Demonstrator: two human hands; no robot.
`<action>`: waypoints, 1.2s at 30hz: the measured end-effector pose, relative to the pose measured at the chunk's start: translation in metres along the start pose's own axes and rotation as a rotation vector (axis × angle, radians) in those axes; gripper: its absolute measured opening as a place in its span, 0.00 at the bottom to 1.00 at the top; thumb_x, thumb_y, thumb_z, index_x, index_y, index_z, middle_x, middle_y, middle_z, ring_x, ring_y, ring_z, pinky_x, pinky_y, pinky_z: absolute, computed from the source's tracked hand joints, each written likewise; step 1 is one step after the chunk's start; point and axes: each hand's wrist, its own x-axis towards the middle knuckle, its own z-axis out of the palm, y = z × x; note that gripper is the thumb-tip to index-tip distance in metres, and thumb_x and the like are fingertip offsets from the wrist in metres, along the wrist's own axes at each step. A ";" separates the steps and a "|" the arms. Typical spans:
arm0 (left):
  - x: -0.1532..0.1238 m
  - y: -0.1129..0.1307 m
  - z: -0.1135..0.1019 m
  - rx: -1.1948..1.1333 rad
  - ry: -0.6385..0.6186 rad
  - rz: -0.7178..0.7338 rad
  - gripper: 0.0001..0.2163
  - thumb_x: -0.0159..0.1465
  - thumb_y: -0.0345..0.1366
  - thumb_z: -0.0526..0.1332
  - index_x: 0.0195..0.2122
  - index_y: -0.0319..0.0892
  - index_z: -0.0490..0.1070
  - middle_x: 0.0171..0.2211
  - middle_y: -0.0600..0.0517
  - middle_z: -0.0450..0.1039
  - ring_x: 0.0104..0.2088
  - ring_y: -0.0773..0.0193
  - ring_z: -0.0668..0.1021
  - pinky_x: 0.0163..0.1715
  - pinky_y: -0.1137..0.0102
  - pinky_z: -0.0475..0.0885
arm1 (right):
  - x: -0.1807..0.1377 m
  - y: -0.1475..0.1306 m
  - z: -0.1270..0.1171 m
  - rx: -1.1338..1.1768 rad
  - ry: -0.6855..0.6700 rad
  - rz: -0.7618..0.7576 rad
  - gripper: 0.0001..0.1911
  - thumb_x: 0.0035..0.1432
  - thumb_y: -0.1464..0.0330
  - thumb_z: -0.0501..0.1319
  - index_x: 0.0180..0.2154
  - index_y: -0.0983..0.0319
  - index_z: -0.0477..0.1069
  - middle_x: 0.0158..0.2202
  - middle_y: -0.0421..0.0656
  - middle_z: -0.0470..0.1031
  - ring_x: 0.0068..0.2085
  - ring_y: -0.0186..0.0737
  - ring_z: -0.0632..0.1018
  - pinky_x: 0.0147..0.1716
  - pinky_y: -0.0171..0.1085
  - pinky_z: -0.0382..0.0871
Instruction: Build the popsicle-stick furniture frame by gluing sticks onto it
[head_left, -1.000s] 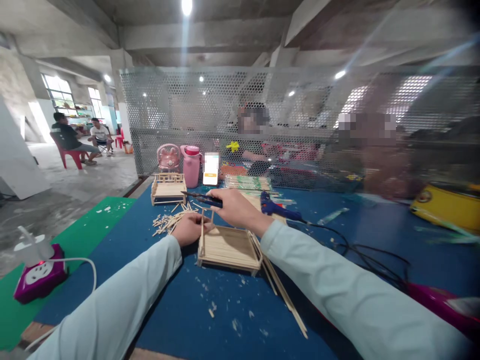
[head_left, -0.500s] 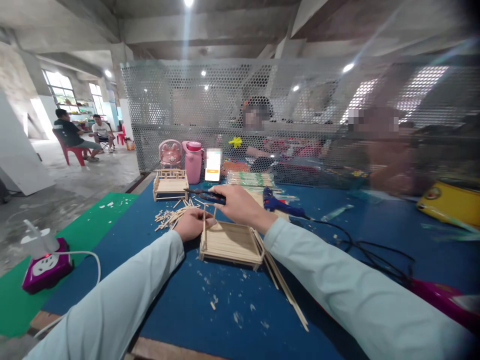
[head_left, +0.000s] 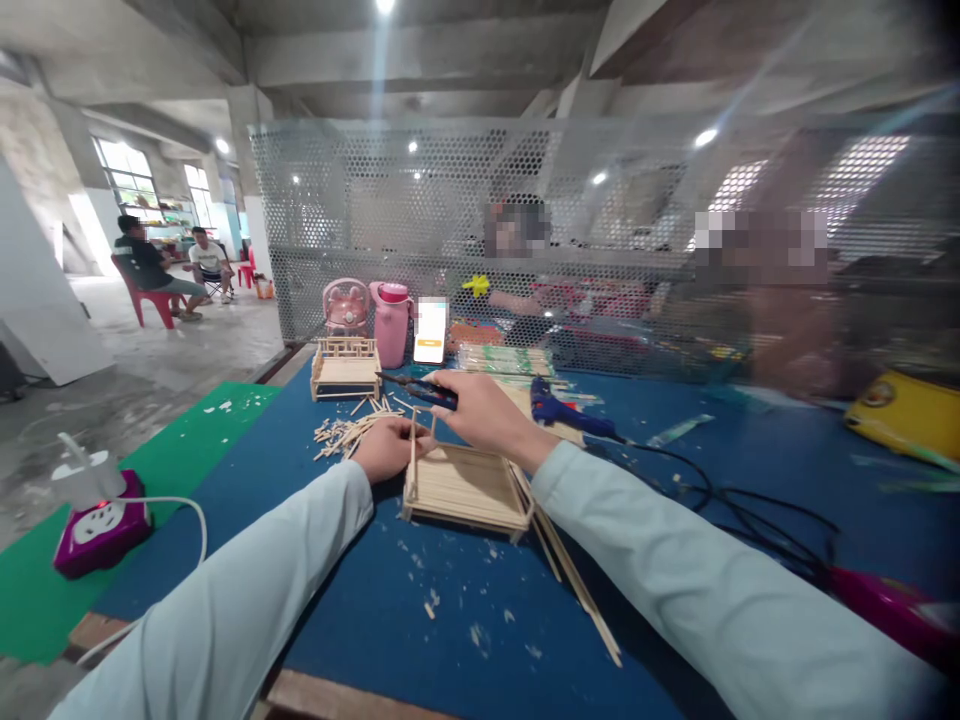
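Observation:
A small platform of thin wooden sticks (head_left: 469, 485) with short upright posts lies on the blue tabletop in front of me. My left hand (head_left: 388, 448) is closed at its far left corner, fingers pinching around the posts; the exact grip is partly hidden. Above the platform's far edge, my right hand (head_left: 487, 415) grips dark-handled pliers (head_left: 433, 391), their narrow jaws pointing left. A pile of short cut sticks (head_left: 349, 432) lies beyond my left hand. Behind that pile stands another stick model with railings (head_left: 346, 372).
Long sticks (head_left: 574, 580) lie beneath my right forearm. To the right rests a blue glue gun (head_left: 566, 412) with a black cable. A pink bottle (head_left: 391, 325) and a lit phone (head_left: 430, 332) stand before a perforated screen (head_left: 360, 220). A purple power strip (head_left: 105, 525) sits at left.
The whole view has shifted slightly to the right. Both hands keep nearly the same pose, with the pliers and platform in almost the same places relative to each other.

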 end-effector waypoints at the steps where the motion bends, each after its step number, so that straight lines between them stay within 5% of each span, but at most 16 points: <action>1: 0.000 0.000 0.000 0.004 0.003 0.003 0.11 0.48 0.40 0.65 0.28 0.37 0.78 0.19 0.55 0.69 0.22 0.70 0.67 0.25 0.75 0.62 | 0.000 0.000 0.000 0.001 0.002 0.004 0.15 0.48 0.77 0.59 0.41 0.63 0.72 0.37 0.46 0.78 0.37 0.42 0.76 0.35 0.36 0.65; 10: -0.002 0.001 -0.003 -0.044 -0.031 0.006 0.12 0.47 0.39 0.66 0.29 0.36 0.77 0.23 0.53 0.72 0.25 0.68 0.70 0.31 0.72 0.65 | -0.001 0.001 0.002 0.026 0.016 -0.014 0.16 0.48 0.75 0.61 0.42 0.62 0.71 0.38 0.45 0.78 0.38 0.41 0.76 0.37 0.37 0.66; 17: -0.006 0.007 -0.011 -0.321 -0.114 -0.015 0.11 0.46 0.34 0.67 0.30 0.36 0.74 0.28 0.51 0.73 0.29 0.68 0.72 0.35 0.71 0.67 | 0.002 -0.001 0.001 -0.004 0.027 -0.001 0.16 0.48 0.76 0.59 0.41 0.62 0.72 0.37 0.45 0.78 0.37 0.41 0.76 0.34 0.35 0.64; 23: 0.000 0.005 0.001 -0.515 -0.100 -0.039 0.26 0.40 0.30 0.70 0.43 0.39 0.69 0.30 0.53 0.72 0.29 0.69 0.73 0.34 0.70 0.68 | 0.000 -0.002 0.002 -0.007 0.020 -0.007 0.15 0.48 0.75 0.59 0.40 0.62 0.72 0.36 0.44 0.77 0.37 0.40 0.75 0.34 0.35 0.63; 28: -0.003 0.005 -0.016 -0.589 -0.162 -0.123 0.25 0.40 0.20 0.65 0.41 0.39 0.68 0.33 0.51 0.72 0.33 0.67 0.75 0.37 0.69 0.68 | 0.000 -0.001 0.003 0.010 0.024 -0.007 0.15 0.48 0.75 0.59 0.41 0.61 0.72 0.36 0.44 0.77 0.36 0.40 0.76 0.34 0.35 0.64; 32: -0.007 0.011 -0.031 -0.581 0.012 -0.142 0.19 0.43 0.21 0.61 0.38 0.40 0.67 0.34 0.52 0.71 0.32 0.69 0.74 0.33 0.73 0.66 | 0.001 -0.001 0.002 0.008 0.026 -0.022 0.15 0.48 0.75 0.60 0.41 0.62 0.72 0.37 0.45 0.77 0.38 0.41 0.76 0.36 0.36 0.64; 36: -0.011 0.022 -0.028 -0.188 0.325 0.103 0.04 0.51 0.34 0.60 0.28 0.39 0.67 0.25 0.55 0.65 0.27 0.71 0.68 0.30 0.74 0.63 | -0.001 0.000 0.002 0.020 0.029 -0.035 0.15 0.50 0.73 0.61 0.42 0.61 0.72 0.38 0.45 0.78 0.38 0.41 0.76 0.36 0.36 0.65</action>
